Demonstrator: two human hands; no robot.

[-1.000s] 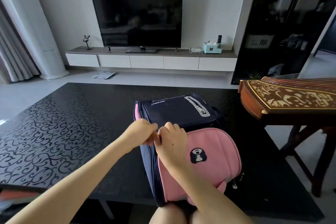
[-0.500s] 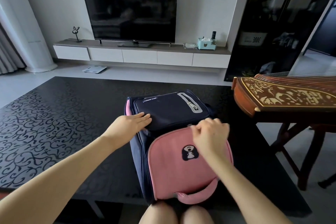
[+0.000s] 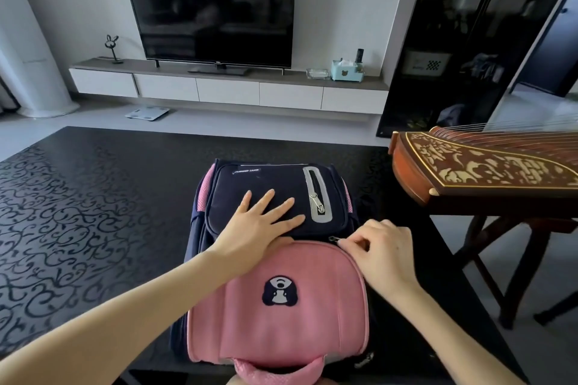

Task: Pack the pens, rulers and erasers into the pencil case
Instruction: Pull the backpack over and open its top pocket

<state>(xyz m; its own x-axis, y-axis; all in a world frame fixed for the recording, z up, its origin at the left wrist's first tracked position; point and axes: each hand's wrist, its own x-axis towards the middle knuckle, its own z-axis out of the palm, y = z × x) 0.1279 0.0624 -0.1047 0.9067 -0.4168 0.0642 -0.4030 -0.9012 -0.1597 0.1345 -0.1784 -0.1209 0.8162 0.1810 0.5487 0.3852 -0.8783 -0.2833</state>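
Black and glossy, the surface (image 3: 93, 228) carries a swirling scroll pattern on its left half. Beyond its far edge a dark TV (image 3: 212, 6) stands on a low white cabinet (image 3: 228, 91). A carved, inlaid wooden zither (image 3: 484, 166) overhangs the right edge.

A bag (image 3: 281, 322) lies flat at the near edge, roughly midway along it, with its pink handle hanging over toward the person. It is soft woven fabric. The near part is a rounded pink flap with a stitched dog patch (image 3: 279, 290), and the far part is a boxy navy pocket (image 3: 266, 178) with a silver-trimmed zip (image 3: 317, 197).

The left hand (image 3: 256, 228) lies on the navy pocket, its fingers (image 3: 281, 206) straight, spread and gripping nothing; it seems to be steadying the bag. The right hand (image 3: 384, 253) is at the flap's upper right curve, where its curled fingers pinch a small dark metal pull (image 3: 333, 239).

No pens, rulers, erasers or pencil case are in view anywhere on the surface. They are probably inside the bag, though that is only a guess. By that reading the packing itself has not begun. The step in hand looks like unzipping the pink compartment. Getting the case and stationery out, filling the case and closing it would all be left to do.
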